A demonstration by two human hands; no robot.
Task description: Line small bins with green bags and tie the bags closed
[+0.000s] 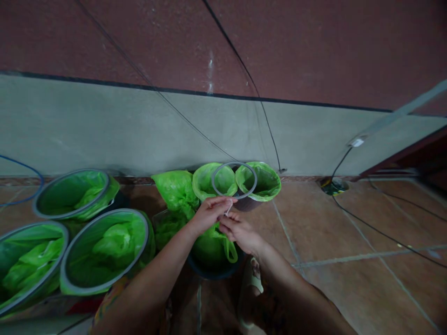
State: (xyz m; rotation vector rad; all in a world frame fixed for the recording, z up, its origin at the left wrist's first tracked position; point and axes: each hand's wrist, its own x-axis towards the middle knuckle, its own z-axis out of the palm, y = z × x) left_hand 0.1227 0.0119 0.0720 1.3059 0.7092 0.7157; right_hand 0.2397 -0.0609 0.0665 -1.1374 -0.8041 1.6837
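My left hand point(208, 213) pinches the lower edge of a grey plastic ring point(233, 180) and holds it upright in front of me. My right hand point(239, 231) is closed just below it, its fingers pinching a small white tag or string point(228, 210) hanging from the ring. Directly under both hands stands a dark bin point(213, 267) lined with a green plastic bag point(213, 246). Two more green-lined bins point(263, 184) stand behind the ring by the wall.
Three large bins with green liners and grey rims point(104, 249) stand at the left. A loose green bag point(176, 188) lies near the wall. Black cables point(370, 225) cross the tiled floor at right; a blue cable point(21, 165) curves at far left. My sandalled foot point(253, 279) is below.
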